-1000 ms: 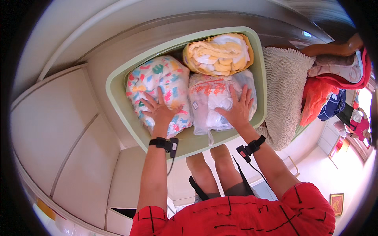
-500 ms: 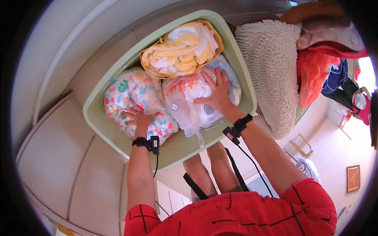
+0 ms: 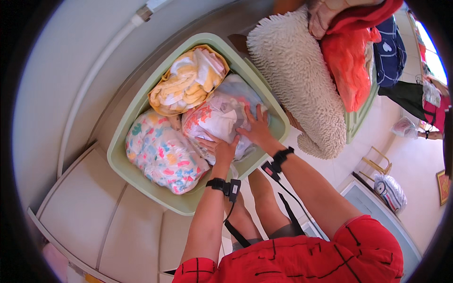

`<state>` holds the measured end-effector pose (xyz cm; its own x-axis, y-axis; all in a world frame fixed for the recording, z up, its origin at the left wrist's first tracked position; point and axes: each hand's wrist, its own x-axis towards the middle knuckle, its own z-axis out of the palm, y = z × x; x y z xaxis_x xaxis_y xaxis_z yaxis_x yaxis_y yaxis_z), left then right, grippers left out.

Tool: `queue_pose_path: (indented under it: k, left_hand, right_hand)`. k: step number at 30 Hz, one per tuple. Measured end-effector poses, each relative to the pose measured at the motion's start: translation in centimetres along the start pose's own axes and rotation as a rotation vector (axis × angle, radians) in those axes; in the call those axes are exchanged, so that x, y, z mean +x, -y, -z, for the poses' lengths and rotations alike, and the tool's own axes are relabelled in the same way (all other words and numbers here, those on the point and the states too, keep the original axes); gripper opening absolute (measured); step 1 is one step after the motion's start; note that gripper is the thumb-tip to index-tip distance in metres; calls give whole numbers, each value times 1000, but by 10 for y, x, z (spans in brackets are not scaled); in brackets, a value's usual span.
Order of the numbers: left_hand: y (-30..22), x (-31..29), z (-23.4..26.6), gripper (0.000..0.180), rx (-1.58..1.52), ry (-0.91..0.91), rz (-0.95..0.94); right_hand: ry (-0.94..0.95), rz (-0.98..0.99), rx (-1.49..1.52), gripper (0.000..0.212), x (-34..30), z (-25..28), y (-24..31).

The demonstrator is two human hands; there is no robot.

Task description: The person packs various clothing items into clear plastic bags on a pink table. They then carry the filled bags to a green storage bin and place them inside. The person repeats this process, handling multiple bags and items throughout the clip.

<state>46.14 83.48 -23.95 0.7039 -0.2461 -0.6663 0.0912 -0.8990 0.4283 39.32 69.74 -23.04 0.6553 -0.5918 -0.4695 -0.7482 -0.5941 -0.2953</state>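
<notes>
Both of my hands rest on a clear plastic bag of pale cloth with red print (image 3: 200, 118), inside a green plastic tub (image 3: 276, 101). My left hand (image 3: 220, 147) presses on the bag's near side with its fingers spread. On the bag's right side lies my right hand (image 3: 257, 127), fingers stretched apart. To the left sits a rounded bundle with a colourful pattern (image 3: 163, 153), wrapped in clear plastic. At the tub's far end, a yellow-edged bag (image 3: 188, 82) holds folded yellow and white cloth.
Right of the tub lie a shaggy cream mat (image 3: 297, 70), a red plastic bag (image 3: 349, 66) and a dark blue checked bundle (image 3: 390, 52). Pale cabinet panels (image 3: 85, 203) stand at left, below a white pipe (image 3: 89, 85). Another person in pink (image 3: 439, 111) is at far right.
My left hand has moved right, from the patterned bundle onto the clear bag. My right hand has stayed on the clear bag. The view has shifted.
</notes>
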Motion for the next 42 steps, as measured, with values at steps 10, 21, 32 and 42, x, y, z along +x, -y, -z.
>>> queue_pose_path:
  k: [10,21,32,42]
  left_hand:
    - [24,66,118,81,-66,505,-331]
    - [36,38,259,50,30,413,-233]
    - [-208,-65,200,74,45,720,-679]
    - [-181,-103,120,70,185,651,-545]
  right_hand:
    - [22,-70,438,55,-19,102,1]
    - [-784,-554,747,48,-208,239,-120]
    - [-956,-840,824,91,-240,337,-282]
    - [-569,-717,1160,95,-99,251,-260]
